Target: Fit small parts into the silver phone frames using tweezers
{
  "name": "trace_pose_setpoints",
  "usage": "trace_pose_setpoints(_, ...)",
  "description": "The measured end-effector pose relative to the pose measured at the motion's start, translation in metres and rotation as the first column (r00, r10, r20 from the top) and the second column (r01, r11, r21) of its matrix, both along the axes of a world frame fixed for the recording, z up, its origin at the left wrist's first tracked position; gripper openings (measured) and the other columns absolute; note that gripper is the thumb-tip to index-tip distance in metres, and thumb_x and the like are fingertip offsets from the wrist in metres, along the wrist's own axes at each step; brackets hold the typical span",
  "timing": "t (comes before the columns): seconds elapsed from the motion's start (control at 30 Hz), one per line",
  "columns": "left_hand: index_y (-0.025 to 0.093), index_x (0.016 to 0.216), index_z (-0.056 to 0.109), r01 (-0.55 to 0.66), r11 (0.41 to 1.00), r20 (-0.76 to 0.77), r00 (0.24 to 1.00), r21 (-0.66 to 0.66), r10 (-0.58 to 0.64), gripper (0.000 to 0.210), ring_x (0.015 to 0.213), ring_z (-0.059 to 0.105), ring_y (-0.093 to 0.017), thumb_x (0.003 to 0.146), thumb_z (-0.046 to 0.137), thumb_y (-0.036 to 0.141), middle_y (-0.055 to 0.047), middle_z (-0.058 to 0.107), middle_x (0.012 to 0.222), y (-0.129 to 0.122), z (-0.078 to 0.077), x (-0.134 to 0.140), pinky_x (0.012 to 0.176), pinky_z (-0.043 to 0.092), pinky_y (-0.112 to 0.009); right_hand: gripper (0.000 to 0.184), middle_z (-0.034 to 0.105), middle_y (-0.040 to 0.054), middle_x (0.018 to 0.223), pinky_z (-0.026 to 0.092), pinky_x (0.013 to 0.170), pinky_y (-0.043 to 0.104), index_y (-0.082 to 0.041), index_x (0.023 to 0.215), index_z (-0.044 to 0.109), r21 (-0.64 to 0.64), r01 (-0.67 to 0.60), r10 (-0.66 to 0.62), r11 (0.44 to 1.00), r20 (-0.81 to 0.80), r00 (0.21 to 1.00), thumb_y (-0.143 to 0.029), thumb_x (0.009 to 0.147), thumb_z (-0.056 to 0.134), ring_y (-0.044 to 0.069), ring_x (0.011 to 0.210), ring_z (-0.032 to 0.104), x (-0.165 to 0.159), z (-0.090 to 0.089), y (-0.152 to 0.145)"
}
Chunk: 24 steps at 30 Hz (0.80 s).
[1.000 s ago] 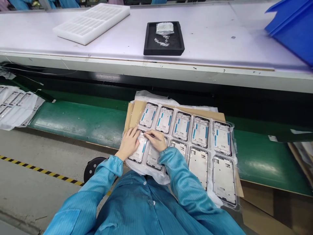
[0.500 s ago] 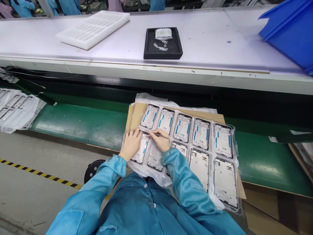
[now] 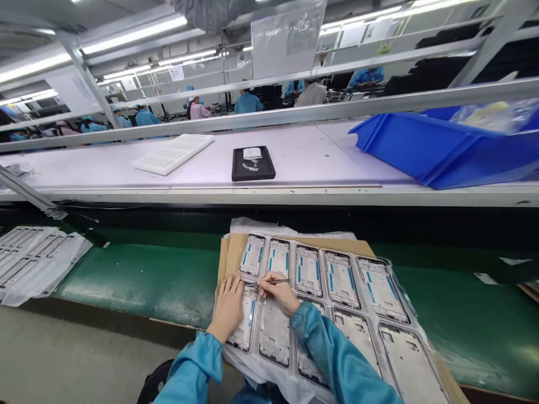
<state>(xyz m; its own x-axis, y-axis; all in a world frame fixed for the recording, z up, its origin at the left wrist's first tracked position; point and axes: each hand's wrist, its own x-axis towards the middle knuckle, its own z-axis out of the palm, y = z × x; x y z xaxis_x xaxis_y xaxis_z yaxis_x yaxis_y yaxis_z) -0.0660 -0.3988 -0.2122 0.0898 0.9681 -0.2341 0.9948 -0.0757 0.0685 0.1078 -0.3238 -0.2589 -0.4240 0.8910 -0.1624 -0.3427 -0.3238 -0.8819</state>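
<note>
My left hand (image 3: 229,307) lies with fingers extended over the upper left part of a metal phone frame (image 3: 243,332) in the near row. My right hand (image 3: 281,294) pinches slim dark tweezers (image 3: 281,281), their tips pointing left at that frame's top edge, close to my left fingertips. Whether the tips hold anything is too small to tell. The frames sit in two rows in a clear plastic tray (image 3: 421,322). Blue strips mark the far-row frames, such as this one (image 3: 308,270), and the frame under my left hand. My right sleeve partly covers the near row.
Cardboard (image 3: 231,255) lies under the tray on a green shelf (image 3: 147,275). More wrapped frames (image 3: 37,258) lie at the left. On the white bench above are a white foam tray (image 3: 174,154), a black tray (image 3: 254,175) with tiny clear pieces, and a blue bin (image 3: 404,148). People sit beyond.
The camera view has tilted up, so the bench and the room behind show more and my hands appear lower. Both hands stay at the same frame; the tweezers now show more plainly.
</note>
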Motion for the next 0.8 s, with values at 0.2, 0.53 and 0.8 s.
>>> trace_pose_setpoints(0.2, 0.013, 0.152, 0.046, -0.116, 0.993, -0.05, 0.992, -0.013, 0.116, 0.069, 0.15, 0.035, -0.029, 0.084, 0.037, 0.004, -0.008, 0.032, 0.166, -0.015, 0.007, 0.006, 0.123, 0.029, -0.047, 0.059, 0.068, 0.0008, 0.053, 0.048, 0.043, 0.024, -0.017, 0.062, 0.058, -0.045, -0.13, 0.125, 0.991, -0.093, 0.988, -0.06, 0.047, 0.095, 0.014, 0.043, 0.062, -0.016, 0.009, -0.002)
trace_pose_setpoints(0.53, 0.015, 0.127, 0.06, -0.067, 0.798, 0.213, 0.974, 0.599, -0.078, 0.037, 0.128, 0.056, -0.028, 0.096, 0.04, 0.017, -0.018, 0.062, 0.132, 0.08, 0.115, 0.011, 0.11, 0.046, -0.046, 0.056, 0.068, 0.0013, 0.053, 0.047, 0.048, 0.025, -0.018, 0.065, 0.06, -0.049, 0.014, -0.016, 0.999, -0.042, 0.999, -0.062, 0.053, 0.093, 0.013, 0.045, 0.06, 0.108, 0.001, 0.02)
trace_pose_setpoints(0.8, 0.013, 0.098, 0.073, -0.095, 0.837, 0.014, 0.995, 0.539, 0.103, 0.022, 0.106, 0.065, -0.025, 0.095, 0.051, 0.013, -0.014, 0.068, 0.109, 0.312, 0.23, 0.092, 0.094, 0.05, -0.034, 0.06, 0.066, -0.0007, 0.055, 0.049, 0.051, 0.027, -0.019, 0.066, 0.055, -0.058, -0.082, 0.072, 0.995, -0.164, 0.984, -0.064, 0.052, 0.093, 0.014, 0.049, 0.062, 0.135, -0.006, 0.024)
